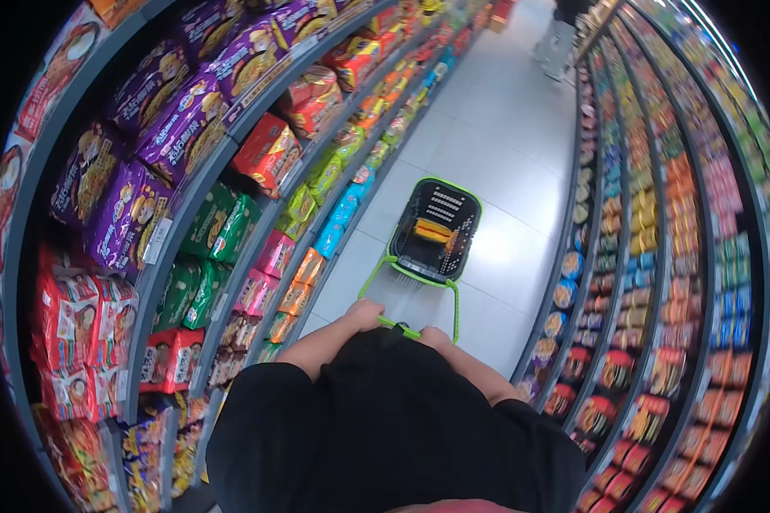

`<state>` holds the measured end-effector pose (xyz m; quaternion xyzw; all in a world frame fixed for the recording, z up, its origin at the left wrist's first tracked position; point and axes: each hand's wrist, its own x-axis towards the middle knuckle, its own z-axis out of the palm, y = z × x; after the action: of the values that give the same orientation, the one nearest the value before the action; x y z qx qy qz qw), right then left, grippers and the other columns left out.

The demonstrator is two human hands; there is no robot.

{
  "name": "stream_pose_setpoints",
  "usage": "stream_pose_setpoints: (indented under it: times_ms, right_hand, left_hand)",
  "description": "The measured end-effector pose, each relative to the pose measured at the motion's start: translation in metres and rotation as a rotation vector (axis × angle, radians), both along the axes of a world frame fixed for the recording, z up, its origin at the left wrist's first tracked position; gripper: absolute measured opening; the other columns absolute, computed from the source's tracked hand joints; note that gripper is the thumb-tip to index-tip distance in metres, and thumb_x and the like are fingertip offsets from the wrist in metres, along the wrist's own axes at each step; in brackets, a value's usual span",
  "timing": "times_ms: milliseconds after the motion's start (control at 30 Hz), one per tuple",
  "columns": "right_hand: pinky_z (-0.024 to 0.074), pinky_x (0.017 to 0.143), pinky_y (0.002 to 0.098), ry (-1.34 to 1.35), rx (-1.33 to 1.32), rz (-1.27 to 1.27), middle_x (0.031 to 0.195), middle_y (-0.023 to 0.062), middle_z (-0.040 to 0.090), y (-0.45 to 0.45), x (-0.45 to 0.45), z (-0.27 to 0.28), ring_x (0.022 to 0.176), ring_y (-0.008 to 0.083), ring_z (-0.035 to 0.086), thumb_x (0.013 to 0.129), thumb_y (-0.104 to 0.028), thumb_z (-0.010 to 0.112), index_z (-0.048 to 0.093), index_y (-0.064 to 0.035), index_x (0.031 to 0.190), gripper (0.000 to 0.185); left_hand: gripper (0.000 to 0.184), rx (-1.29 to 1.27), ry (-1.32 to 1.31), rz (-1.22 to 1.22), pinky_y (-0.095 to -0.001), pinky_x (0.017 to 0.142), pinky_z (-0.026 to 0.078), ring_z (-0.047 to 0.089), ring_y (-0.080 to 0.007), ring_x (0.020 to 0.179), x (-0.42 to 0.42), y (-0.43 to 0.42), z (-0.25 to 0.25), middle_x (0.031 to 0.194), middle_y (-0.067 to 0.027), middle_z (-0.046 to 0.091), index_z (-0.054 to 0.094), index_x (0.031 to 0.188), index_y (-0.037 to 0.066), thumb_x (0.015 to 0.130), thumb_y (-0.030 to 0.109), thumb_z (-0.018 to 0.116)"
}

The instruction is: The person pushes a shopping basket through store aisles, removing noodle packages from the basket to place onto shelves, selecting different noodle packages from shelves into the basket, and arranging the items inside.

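Both hands are on the green handle [399, 328] of a small shopping cart. My left hand [365, 315] is closed round the handle's left end, and my right hand [435, 337] grips it near the right end. Beyond the hands is the cart's black basket [418, 262] with a green rim, joined to the handle by green side bars. An orange and yellow package [435, 230] lies inside the basket.
Tall shelving [231, 134] with purple, red and green packs curves along the left. More shelves [622, 282] of packets and cups line the right. Pale floor tiles [488, 128] run between them. At the aisle's far end stands another person [558, 43], partly cut off.
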<state>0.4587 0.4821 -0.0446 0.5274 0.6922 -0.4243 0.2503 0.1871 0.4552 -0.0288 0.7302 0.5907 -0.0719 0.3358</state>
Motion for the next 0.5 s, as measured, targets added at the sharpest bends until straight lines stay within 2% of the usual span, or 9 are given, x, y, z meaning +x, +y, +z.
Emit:
stream_pose_setpoints:
  times_ms: [100,167,233,267,367,400,500]
  right_hand:
    - [0.0563,0.1,0.048,0.009,0.038,-0.01,0.122,0.0206,0.075,-0.043,-0.007,-0.007,0.116,0.0386,0.071,0.085,-0.053,0.067,0.08,-0.009,0.117,0.055]
    - [0.0565,0.099,0.0477,0.014,0.042,-0.022,0.122,0.0203,0.075,-0.075,-0.013,-0.03,0.115,0.039,0.071,0.085,-0.053,0.067,0.08,-0.0084,0.116,0.056]
    - [0.0566,0.099,0.0475,-0.016,0.07,-0.048,0.121,0.0201,0.076,-0.107,-0.028,-0.028,0.115,0.0385,0.071,0.084,-0.054,0.067,0.08,-0.0083,0.116,0.057]
    - [0.0561,0.101,0.0477,-0.037,0.045,-0.074,0.128,0.0175,0.074,-0.125,-0.037,-0.027,0.119,0.0343,0.071,0.083,-0.051,0.068,0.079,-0.0071,0.12,0.058]
    - [0.0562,0.101,0.048,-0.025,0.063,-0.076,0.127,0.0161,0.075,-0.184,-0.07,-0.02,0.122,0.0338,0.07,0.083,-0.048,0.068,0.079,-0.0087,0.12,0.055]
    - [0.0572,0.097,0.0495,-0.004,0.105,-0.104,0.123,0.0179,0.076,-0.209,-0.082,-0.018,0.116,0.0371,0.072,0.087,-0.05,0.065,0.08,-0.0094,0.115,0.052]
    - [0.0582,0.096,0.0496,-0.094,0.144,-0.157,0.123,0.0153,0.076,-0.283,-0.12,-0.059,0.117,0.0344,0.072,0.093,-0.043,0.059,0.08,-0.0109,0.115,0.044]
  left_hand:
    - [0.034,-0.022,0.005,-0.091,-0.0488,0.097,0.053,0.072,-0.0377,0.107,-0.017,-0.036,-0.032,0.107,-0.0174,0.077,0.075,0.11,0.013,0.09,0.041,0.071]
    - [0.036,-0.026,0.001,-0.164,-0.0496,0.095,0.054,0.072,-0.0376,0.107,-0.032,-0.065,-0.039,0.108,-0.0174,0.077,0.074,0.111,0.014,0.091,0.044,0.07]
    - [0.038,-0.064,0.016,-0.182,-0.0513,0.093,0.055,0.072,-0.0386,0.106,-0.042,-0.087,-0.04,0.107,-0.0178,0.077,0.074,0.11,0.013,0.091,0.045,0.069]
    - [0.038,-0.062,0.018,-0.208,-0.0513,0.093,0.055,0.072,-0.0386,0.106,-0.049,-0.099,-0.041,0.107,-0.0178,0.077,0.074,0.11,0.013,0.091,0.045,0.069]
    - [0.04,-0.049,0.036,-0.308,-0.0525,0.092,0.056,0.072,-0.0395,0.107,-0.083,-0.147,-0.05,0.107,-0.0186,0.077,0.075,0.11,0.013,0.09,0.047,0.068]
    - [0.041,-0.054,0.015,-0.263,-0.0522,0.093,0.055,0.072,-0.0395,0.107,-0.094,-0.165,-0.043,0.108,-0.0184,0.077,0.075,0.11,0.013,0.089,0.047,0.068]
    - [0.041,-0.063,-0.004,-0.244,-0.0514,0.096,0.054,0.071,-0.0393,0.107,-0.129,-0.235,-0.051,0.109,-0.018,0.077,0.077,0.109,0.013,0.089,0.048,0.067]
